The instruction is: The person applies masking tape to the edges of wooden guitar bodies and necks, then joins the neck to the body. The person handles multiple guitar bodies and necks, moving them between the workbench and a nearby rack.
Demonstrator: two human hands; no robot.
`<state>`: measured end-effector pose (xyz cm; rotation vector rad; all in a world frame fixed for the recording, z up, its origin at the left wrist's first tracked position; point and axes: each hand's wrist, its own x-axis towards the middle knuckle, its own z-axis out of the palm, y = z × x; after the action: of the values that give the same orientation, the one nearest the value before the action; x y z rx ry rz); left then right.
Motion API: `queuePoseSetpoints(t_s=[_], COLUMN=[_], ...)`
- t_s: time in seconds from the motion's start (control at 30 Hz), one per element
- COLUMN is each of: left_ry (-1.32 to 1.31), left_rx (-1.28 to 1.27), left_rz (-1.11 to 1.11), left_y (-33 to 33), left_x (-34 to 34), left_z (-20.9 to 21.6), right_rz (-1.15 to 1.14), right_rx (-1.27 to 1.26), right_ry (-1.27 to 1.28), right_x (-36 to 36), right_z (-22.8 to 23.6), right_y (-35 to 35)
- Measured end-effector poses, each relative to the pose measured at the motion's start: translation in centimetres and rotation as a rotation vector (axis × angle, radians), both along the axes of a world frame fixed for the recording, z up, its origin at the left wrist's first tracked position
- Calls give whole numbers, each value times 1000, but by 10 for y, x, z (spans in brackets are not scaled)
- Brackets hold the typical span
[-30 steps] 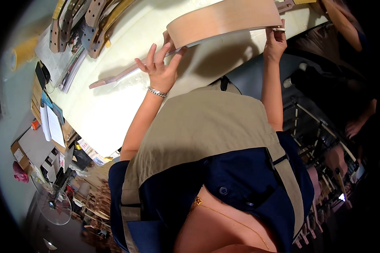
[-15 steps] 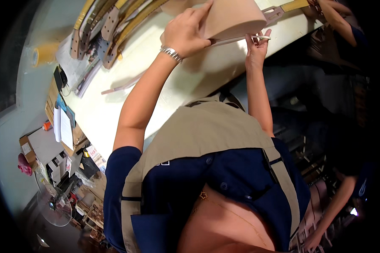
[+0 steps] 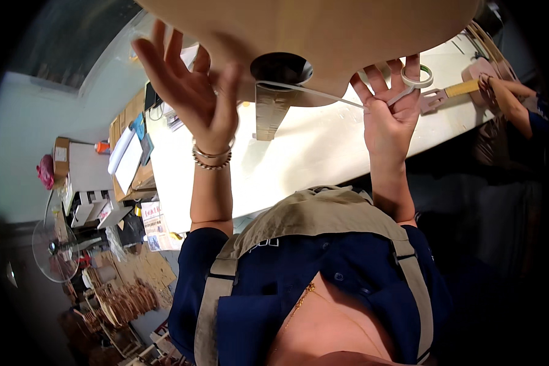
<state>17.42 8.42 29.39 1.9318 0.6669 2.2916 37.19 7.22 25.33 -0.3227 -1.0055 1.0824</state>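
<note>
A pale wooden guitar body point(image 3: 360, 36) is tipped up at the top of the view, its round soundhole point(image 3: 282, 68) showing. My left hand point(image 3: 192, 91) is open by its left side, fingers spread and slightly blurred; whether it touches the wood I cannot tell. My right hand point(image 3: 391, 107), palm up under the right edge, holds a roll of white tape point(image 3: 418, 77) at its fingers, with the thumb bent over the tape. A narrow tape strip point(image 3: 323, 94) stretches from there to the soundhole. Below the hole hangs a short brownish piece point(image 3: 271, 114).
The white table point(image 3: 311, 143) runs beneath the guitar body. At right a co-worker's hand point(image 3: 487, 85) is at a wooden neck piece point(image 3: 434, 100) with a yellow strip. Papers point(image 3: 128, 160) lie off the table's left end; a fan point(image 3: 53, 247) stands lower left.
The guitar body has been turned up so that its soundhole face shows. My left hand has left its grip on the body and spread open. My right hand with the tape has turned palm up.
</note>
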Motion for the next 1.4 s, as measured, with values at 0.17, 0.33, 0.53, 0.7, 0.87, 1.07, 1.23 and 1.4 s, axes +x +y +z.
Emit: queuePoseSetpoints(t_s=[0.17, 0.33, 0.53, 0.7, 0.87, 1.07, 1.23, 1.4], left_ry=[685, 752, 771, 770, 723, 789, 841, 832], left_rx=[105, 61, 62, 138, 261, 208, 169, 125], left_rz=[483, 554, 579, 638, 611, 539, 489, 472], left_y=[-23, -30, -33, -32, -26, -38, -41, -43], left_x=[-35, -40, -42, -41, -44, -43, -41, -36], left_z=[-10, -6, -4, -6, -17, -21, -20, -14], right_rz=[50, 74, 71, 45, 55, 32, 36, 19], right_rx=[74, 95, 104, 98, 123, 140, 121, 109], right_ry=[-26, -24, -34, -52, -56, -74, -77, -99], right_x=[-10, -15, -15, -14, -13, -13, -13, -12], right_z=[2, 3, 4, 4, 4, 7, 10, 15], right_y=[2, 1, -1, -3, -3, -4, -3, -1])
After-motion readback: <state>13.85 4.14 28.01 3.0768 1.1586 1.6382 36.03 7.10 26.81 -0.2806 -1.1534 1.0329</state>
